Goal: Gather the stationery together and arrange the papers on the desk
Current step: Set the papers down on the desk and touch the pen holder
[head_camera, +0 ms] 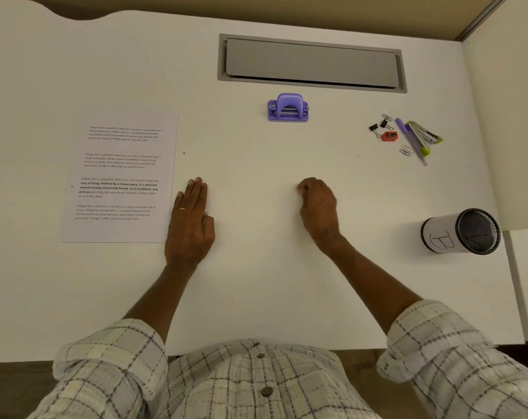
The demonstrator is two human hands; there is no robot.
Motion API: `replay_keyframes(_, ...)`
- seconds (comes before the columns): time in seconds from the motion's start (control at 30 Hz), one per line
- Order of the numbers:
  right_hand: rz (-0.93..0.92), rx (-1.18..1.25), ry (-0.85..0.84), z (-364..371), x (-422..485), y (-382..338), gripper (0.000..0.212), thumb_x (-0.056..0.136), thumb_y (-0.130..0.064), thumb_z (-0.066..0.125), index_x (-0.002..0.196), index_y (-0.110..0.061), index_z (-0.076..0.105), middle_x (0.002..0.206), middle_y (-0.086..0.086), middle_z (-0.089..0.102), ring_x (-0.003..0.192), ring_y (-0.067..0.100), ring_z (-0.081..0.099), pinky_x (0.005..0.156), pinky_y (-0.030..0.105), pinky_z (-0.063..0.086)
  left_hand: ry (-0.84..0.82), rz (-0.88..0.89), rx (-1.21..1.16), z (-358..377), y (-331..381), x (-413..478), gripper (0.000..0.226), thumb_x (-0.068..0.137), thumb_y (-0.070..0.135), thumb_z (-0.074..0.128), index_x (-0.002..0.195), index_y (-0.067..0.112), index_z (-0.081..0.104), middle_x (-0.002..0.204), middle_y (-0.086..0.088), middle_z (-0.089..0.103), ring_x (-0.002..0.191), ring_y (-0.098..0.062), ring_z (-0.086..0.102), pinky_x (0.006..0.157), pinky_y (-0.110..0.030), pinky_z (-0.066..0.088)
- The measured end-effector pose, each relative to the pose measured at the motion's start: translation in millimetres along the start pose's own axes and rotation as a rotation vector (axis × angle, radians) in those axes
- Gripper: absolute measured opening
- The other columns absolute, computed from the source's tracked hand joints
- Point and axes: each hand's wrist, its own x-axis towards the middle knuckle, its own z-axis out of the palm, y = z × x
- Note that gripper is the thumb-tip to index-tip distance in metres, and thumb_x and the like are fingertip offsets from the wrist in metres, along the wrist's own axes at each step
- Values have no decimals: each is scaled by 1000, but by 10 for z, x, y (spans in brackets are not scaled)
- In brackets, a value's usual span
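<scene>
A printed paper sheet (pixel 120 176) lies flat at the left of the white desk (pixel 256 282). My left hand (pixel 191 225) rests palm down beside the sheet's right edge, fingers straight and together, holding nothing. My right hand (pixel 318 207) rests in the middle of the desk with its fingers curled under, nothing visible in it. A purple hole punch (pixel 288 107) stands further back. At the far right lies a cluster: black binder clips (pixel 379 127), a red sharpener (pixel 389 136), a purple pen (pixel 409 140), a green stapler (pixel 424 133) and paper clips (pixel 405 151).
A black mesh pen cup (pixel 462 232) with a white label marked "B" lies tipped at the right edge. A grey cable hatch (pixel 312 63) is set into the desk at the back. A white side panel (pixel 504 116) borders the right.
</scene>
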Motion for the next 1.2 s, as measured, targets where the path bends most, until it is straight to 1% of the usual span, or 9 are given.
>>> replay_keyframes(0.23,705,1017,-46,-684,161,259,19,96,5,57,87,-7,68,87,4,63,79,13,58,69,17,56,4,2,-1,-14,12,-3,62,93,10,34,155,3,31,164,-9,30,155,-21,21,126,-46,21)
replay_keyframes(0.4,862,1461,-2,-1431,25,566,14,100,2,50,96,-4,62,86,4,60,80,11,58,73,15,58,2,1,8,-12,13,-4,63,93,9,35,155,4,30,165,-8,29,156,-20,20,127,-45,20)
replay_keyframes(0.5,799,1341,80,-1927,-124,828,13,100,-1,52,96,-8,62,84,-2,62,81,7,58,74,12,56,-2,-3,17,-9,14,-5,63,93,9,34,155,4,30,165,-8,29,156,-19,20,127,-45,19)
replay_keyframes(0.63,622,500,167,-2458,-399,1201,14,94,-18,67,106,-14,72,71,-14,72,69,-1,67,66,7,53,-9,3,24,-2,4,-10,63,93,9,32,156,4,29,165,-8,28,156,-19,19,127,-45,18)
replay_keyframes(0.77,517,-3,224,-2612,-514,1513,19,90,-26,70,105,-17,76,93,5,75,81,13,65,65,9,43,-10,5,22,7,4,-10,64,93,10,30,156,3,28,165,-9,27,156,-19,18,128,-44,16)
replay_keyframes(0.9,530,-131,169,-2614,-511,1683,18,89,-15,70,105,-16,78,101,11,77,92,20,67,64,4,43,-16,2,17,10,4,-13,65,92,11,29,156,3,27,166,-9,25,156,-18,16,129,-42,13)
replay_keyframes(1.07,530,-124,208,-2588,-514,1722,13,84,-12,74,95,-16,79,74,-14,77,58,-17,59,57,-7,37,-15,2,22,10,14,-15,65,91,11,28,156,3,27,166,-10,25,156,-20,17,129,-43,13)
replay_keyframes(1.13,517,-77,268,-2585,-532,1715,9,80,-23,79,87,-18,78,57,-26,67,54,-7,61,51,0,39,-15,-5,18,0,23,-11,65,91,11,28,156,2,28,166,-10,25,156,-20,17,129,-43,13)
replay_keyframes(1.2,496,-66,315,-2574,-545,1721,17,79,-33,80,85,-18,77,59,-12,71,57,4,65,54,6,42,-16,-6,16,-10,39,-12,65,91,10,29,156,2,28,166,-11,25,156,-21,17,129,-44,13)
